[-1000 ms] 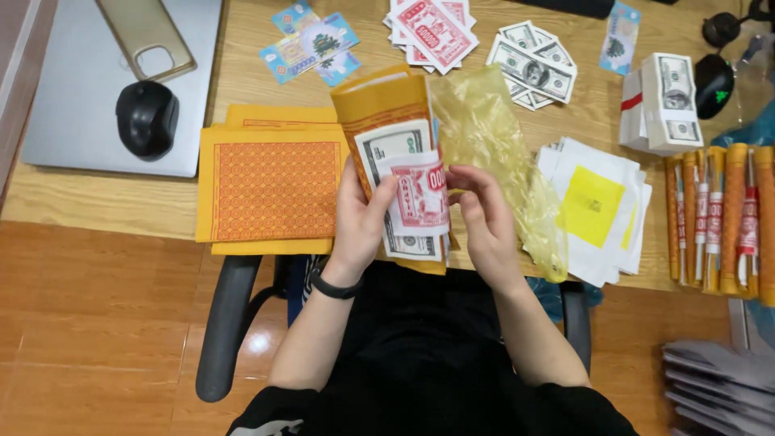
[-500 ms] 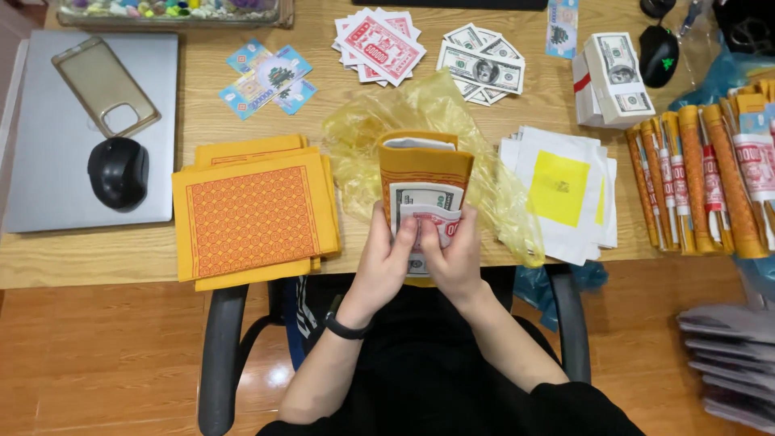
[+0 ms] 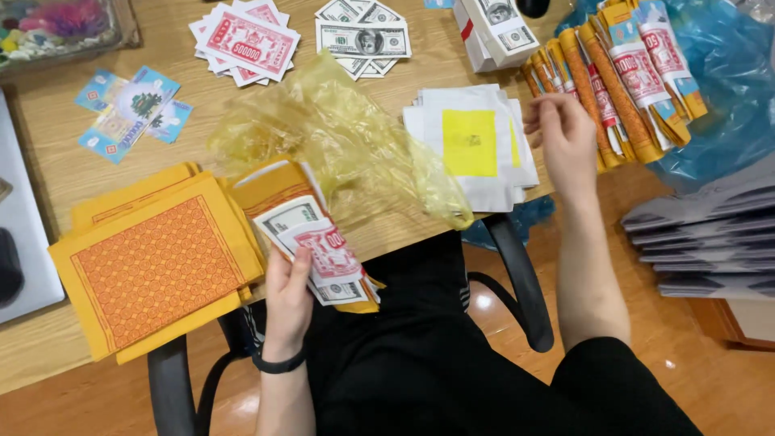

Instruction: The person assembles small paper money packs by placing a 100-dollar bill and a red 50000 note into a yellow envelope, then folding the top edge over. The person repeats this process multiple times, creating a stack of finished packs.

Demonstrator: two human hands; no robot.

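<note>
My left hand (image 3: 289, 292) grips a fanned bundle of paper notes (image 3: 316, 246): yellow sheets at the back, a grey-green banknote-style sheet and a pink one on top. The bundle hangs over the table's front edge above my lap. My right hand (image 3: 563, 141) is stretched out to the right with its fingers spread and nothing in them. It hovers beside a row of rolled orange paper bundles (image 3: 613, 85) with pink and white labels, just right of a white paper stack with a yellow square (image 3: 471, 145).
A stack of orange patterned sheets (image 3: 157, 266) lies at the left on the wooden table (image 3: 64, 186). A crumpled yellow plastic bag (image 3: 339, 137) sits mid-table. Pink notes (image 3: 242, 36), grey-green notes (image 3: 363, 36) and small blue cards (image 3: 129, 109) lie farther back. A blue bag (image 3: 718, 89) and grey stacks (image 3: 710, 234) are right.
My right hand has let go of the bundle and moved right toward the rolled bundles. The left hand alone now holds the bundle, shifted left. The view has swung to the right.
</note>
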